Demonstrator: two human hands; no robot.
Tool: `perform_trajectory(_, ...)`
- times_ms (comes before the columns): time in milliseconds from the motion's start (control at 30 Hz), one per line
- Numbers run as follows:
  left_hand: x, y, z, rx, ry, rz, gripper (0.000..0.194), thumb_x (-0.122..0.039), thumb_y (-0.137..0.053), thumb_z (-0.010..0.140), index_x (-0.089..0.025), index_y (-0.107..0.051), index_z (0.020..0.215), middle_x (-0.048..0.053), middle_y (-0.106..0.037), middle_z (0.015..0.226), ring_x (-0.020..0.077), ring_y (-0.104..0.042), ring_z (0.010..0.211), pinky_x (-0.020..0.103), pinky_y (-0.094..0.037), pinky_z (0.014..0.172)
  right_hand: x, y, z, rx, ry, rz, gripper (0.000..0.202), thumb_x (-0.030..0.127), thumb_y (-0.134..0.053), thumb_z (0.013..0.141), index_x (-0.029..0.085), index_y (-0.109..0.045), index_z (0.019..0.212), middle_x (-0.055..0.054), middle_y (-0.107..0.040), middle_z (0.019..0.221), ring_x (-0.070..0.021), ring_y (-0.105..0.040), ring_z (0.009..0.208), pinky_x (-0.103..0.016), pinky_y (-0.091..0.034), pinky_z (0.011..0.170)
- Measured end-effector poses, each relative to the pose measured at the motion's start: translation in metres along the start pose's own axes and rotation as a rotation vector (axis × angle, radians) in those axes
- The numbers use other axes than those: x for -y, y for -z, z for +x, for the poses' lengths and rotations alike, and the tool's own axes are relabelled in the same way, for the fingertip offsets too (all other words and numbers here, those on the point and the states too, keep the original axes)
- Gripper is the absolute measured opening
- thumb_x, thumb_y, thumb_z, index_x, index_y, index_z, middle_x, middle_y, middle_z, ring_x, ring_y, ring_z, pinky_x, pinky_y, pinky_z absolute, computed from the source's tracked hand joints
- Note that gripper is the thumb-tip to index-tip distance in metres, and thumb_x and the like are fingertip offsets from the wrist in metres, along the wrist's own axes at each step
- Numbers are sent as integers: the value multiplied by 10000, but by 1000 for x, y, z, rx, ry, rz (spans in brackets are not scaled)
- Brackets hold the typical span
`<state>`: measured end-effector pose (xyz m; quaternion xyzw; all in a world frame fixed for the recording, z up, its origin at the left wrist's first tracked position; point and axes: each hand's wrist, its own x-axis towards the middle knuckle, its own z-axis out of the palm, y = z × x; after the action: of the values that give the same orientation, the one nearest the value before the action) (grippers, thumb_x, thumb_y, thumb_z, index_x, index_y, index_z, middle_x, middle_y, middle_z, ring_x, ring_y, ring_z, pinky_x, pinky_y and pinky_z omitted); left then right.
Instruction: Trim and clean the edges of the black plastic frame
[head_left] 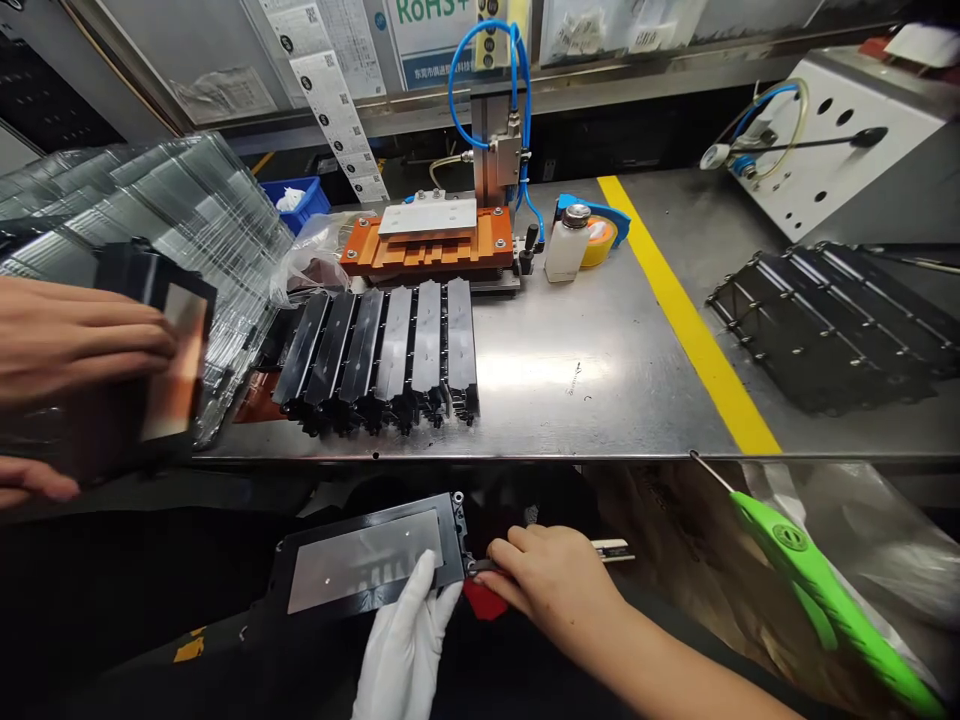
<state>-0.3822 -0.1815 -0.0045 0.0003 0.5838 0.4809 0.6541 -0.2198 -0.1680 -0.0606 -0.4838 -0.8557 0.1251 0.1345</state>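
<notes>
A black rectangular frame [367, 552] with a grey, shiny panel is held low, in front of the bench edge. My left hand [405, 640], in a white glove, grips its near right corner, thumb on top of the panel. At the frame's right end, my bare right hand [555, 590] is closed round a small tool [616, 550] whose dark tip touches the edge near a corner fitting. The tool's middle is hidden by the fingers. Below that end a red piece [486, 600] shows.
Black parts [379, 350] stand in a row on the metal bench [570, 400], before an orange fixture [427, 245]. At left, another person's hands [82, 340] hold a dark part [176, 350]. A green-handled tool [825, 590] hangs at right. A white bottle [568, 245] stands behind.
</notes>
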Motion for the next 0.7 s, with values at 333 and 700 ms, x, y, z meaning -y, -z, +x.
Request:
perform_trajectory(333,-5,7,6,55,61,71,221,-156,-616,927,-137,-813,826,38,-777,764,102,-730,804,81,-550,797,-7,-2,1,-44,69,-1,420,509,-494,1016,205,-651,772,-6,-640,639,-169,-576,551,-338,-239,515)
perform_trajectory(700,-10,26,16,15,128,66,105,-72,-698,841,-99,-786,791,89,-778,813,172,-746,765,231,-633,722,-13,-5,0,-173,241,137,603,558,-284,1062,206,-580,672,24,-590,561,-129,-470,494,-328,-214,524)
